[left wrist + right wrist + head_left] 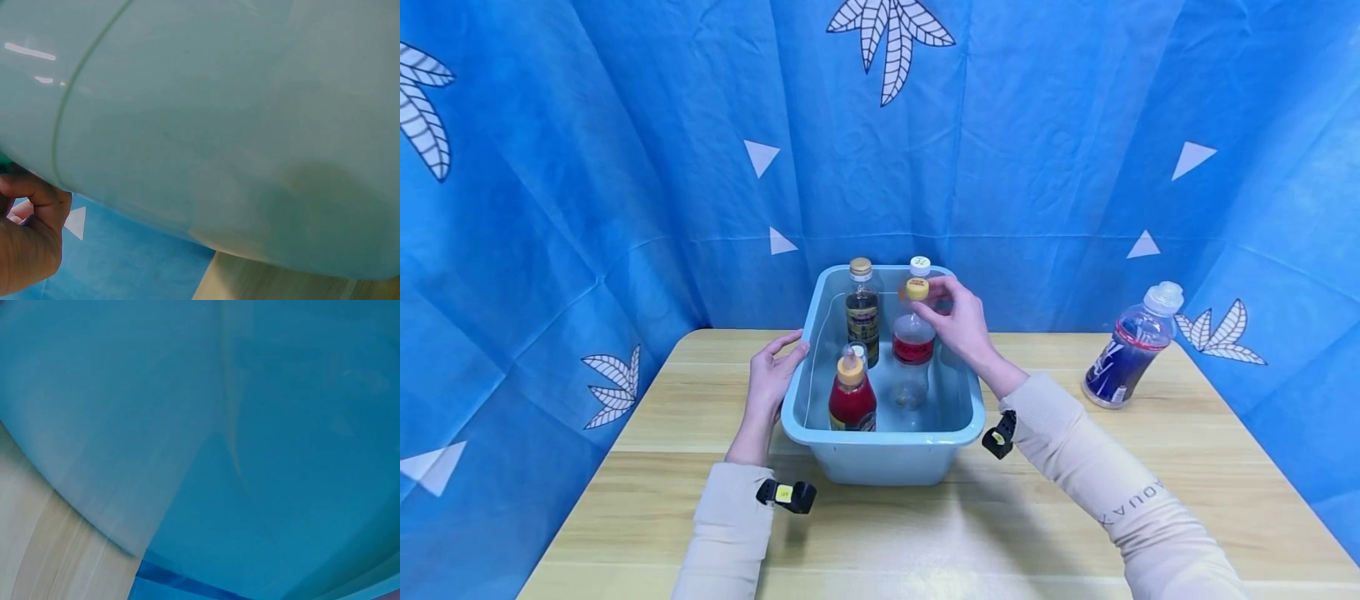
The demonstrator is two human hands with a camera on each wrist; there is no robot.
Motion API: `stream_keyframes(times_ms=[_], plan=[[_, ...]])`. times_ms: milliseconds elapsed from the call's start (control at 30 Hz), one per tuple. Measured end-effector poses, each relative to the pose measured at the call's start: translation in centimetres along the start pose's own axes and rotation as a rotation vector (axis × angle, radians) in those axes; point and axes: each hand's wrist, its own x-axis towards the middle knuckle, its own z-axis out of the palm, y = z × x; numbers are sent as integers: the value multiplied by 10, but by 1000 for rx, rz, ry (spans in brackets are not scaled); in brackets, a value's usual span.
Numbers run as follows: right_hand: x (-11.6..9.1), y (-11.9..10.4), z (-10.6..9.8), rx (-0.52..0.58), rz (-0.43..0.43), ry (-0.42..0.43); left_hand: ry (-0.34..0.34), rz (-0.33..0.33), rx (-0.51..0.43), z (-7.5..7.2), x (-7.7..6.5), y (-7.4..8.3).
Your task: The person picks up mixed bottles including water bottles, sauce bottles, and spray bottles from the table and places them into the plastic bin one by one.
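Observation:
A light blue plastic tub [880, 458] stands on the table with several bottles inside. My left hand [767, 379] grips its left rim, thumb and fingers at the edge; in the left wrist view the curled fingers [47, 203] meet the tub's rim. With thumb and fingers my right hand [962, 325] pinches a clear bottle [913, 348] with a yellow cap and red label, near its top, inside the tub's right half. Behind it shows a white-capped bottle [920, 266], partly hidden. The right wrist view shows the tub wall [187, 425] without the hand.
Left in the tub are a dark bottle with a gold cap [862, 321] and a red squeeze bottle [852, 404] with an orange cap; a white cap [858, 352] shows behind that. A blue-labelled bottle [1127, 350] stands tilted-looking on the wooden table [865, 550], right. Blue curtain [1037, 167] surrounds it.

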Motion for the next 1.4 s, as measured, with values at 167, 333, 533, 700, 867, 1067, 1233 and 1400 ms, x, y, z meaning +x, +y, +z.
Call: stream_keyframes(times_ms=[167,333,533,700,867,1067,1233,1400], plan=[[-1,1,0,-7,-2,-4,-1,9,2,0,1,-1],[-3,0,0,-9,-4,-6,-5,7,-6,0,1,-2],[-8,-2,-5,10,-22,11,-7,-10,0,0,1,-2],[-12,-4,-14,32,-47,31,-10,-16,-7,0,2,-2],[-18,-5,-25,38,-53,44,-8,-25,-7,0,2,-2],[-28,-1,-38,24,-55,56,-3,-32,6,0,1,-2],[-36,4,-48,6,-73,81,-8,-16,2,0,1,-2],[-44,6,-58,-20,-72,106,-11,-11,3,0,1,-2]])
